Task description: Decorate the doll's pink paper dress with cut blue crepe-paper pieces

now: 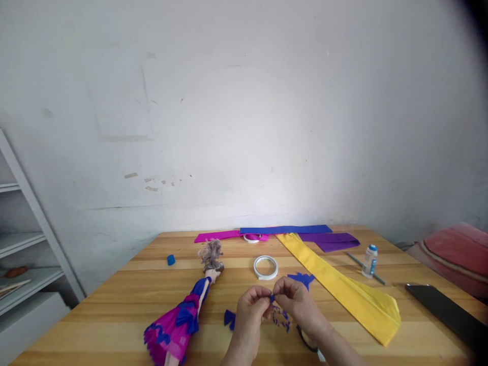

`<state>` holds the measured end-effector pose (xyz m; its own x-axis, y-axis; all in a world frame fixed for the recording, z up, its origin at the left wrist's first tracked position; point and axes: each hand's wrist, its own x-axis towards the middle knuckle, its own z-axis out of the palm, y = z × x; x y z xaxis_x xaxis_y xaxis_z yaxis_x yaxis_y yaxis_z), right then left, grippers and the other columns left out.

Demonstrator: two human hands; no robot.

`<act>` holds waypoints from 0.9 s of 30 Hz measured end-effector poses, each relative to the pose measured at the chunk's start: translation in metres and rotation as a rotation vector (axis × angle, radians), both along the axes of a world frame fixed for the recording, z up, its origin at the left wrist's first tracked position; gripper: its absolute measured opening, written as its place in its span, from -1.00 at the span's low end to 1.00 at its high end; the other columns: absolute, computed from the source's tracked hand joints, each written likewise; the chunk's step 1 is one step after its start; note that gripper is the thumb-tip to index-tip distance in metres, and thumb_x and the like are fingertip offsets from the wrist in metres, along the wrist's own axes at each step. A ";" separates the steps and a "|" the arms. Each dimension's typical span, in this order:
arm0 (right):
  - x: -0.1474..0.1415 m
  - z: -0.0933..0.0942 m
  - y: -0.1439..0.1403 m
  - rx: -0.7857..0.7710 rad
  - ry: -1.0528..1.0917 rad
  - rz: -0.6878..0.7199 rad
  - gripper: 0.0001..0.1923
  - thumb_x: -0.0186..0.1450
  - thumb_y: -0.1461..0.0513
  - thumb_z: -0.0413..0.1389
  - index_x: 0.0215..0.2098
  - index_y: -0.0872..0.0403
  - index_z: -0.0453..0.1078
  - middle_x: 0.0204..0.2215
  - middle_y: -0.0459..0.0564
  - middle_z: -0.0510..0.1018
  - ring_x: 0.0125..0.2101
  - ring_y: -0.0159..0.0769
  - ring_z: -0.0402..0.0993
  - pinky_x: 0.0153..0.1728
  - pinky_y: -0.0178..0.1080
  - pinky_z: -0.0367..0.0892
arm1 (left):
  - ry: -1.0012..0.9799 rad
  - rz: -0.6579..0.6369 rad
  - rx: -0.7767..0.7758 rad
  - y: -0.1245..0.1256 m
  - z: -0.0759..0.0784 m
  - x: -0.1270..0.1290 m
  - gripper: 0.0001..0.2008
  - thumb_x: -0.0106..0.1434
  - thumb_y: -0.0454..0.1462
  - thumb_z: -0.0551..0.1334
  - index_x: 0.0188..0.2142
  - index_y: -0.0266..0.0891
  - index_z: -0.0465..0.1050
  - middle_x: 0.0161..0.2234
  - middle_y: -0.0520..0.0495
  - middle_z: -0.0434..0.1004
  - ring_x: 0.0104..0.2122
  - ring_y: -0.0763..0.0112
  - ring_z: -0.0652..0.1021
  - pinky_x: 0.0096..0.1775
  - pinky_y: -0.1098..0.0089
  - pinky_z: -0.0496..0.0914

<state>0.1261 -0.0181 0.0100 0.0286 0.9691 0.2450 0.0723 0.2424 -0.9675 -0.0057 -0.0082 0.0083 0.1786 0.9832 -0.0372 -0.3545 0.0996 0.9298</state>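
My left hand (249, 310) and my right hand (295, 300) meet above the wooden table (114, 300), both pinching one small blue paper piece (272, 298) between the fingertips. Several small blue paper scraps (281, 319) lie under the hands, and a blue folded piece (229, 318) sits just left of my left hand. A larger blue cutout (302, 279) rests beyond my right hand. A doll (186, 310) in a magenta and blue paper dress lies to the left, head toward the wall.
A white tape roll (266, 267) lies past the hands, another (251, 238) near the wall. Yellow (343, 290), purple (330, 241), blue (285, 230) and magenta (217, 236) paper strips, a glue bottle (369, 261), a blue cap (171, 260), scissors handles (307, 341). A shelf (23, 244) stands left.
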 end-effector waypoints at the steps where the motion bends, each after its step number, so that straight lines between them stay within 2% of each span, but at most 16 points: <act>1: 0.000 0.000 0.000 0.000 0.001 -0.005 -0.94 -0.02 0.36 0.01 -0.56 0.09 0.28 -0.66 -0.20 0.29 -0.62 -0.47 0.16 -0.57 -0.41 0.06 | 0.004 -0.004 0.001 0.000 0.000 0.000 -0.87 -0.15 -0.33 0.27 -0.51 -0.31 0.44 -0.64 0.06 0.38 -0.63 0.56 0.32 -0.55 0.50 0.17; 11: 0.000 0.003 0.000 -0.028 0.029 -0.005 -0.94 -0.03 0.36 0.01 -0.56 0.10 0.28 -0.68 -0.21 0.27 -0.63 -0.48 0.14 -0.60 -0.41 0.04 | 0.138 -0.003 0.053 0.001 0.000 0.003 -0.89 -0.13 -0.35 0.26 -0.51 -0.33 0.45 -0.66 0.08 0.36 -0.65 0.56 0.30 -0.59 0.51 0.17; 20: -0.001 0.005 -0.002 -0.010 0.032 0.043 -0.93 -0.03 0.36 0.04 -0.53 0.10 0.28 -0.66 -0.22 0.26 -0.62 -0.48 0.17 -0.59 -0.41 0.06 | 0.087 0.020 0.006 0.002 -0.001 0.005 -0.89 -0.15 -0.34 0.28 -0.54 -0.33 0.43 -0.69 0.08 0.34 -0.67 0.58 0.28 -0.59 0.51 0.14; 27: 0.000 0.002 -0.001 -0.015 0.004 0.018 -0.93 -0.04 0.37 0.01 -0.57 0.10 0.26 -0.69 -0.23 0.25 -0.65 -0.49 0.11 -0.61 -0.41 0.02 | 0.044 0.014 -0.052 0.000 0.000 0.004 -0.86 -0.17 -0.33 0.31 -0.53 -0.35 0.46 -0.69 0.07 0.36 -0.68 0.61 0.27 -0.57 0.51 0.11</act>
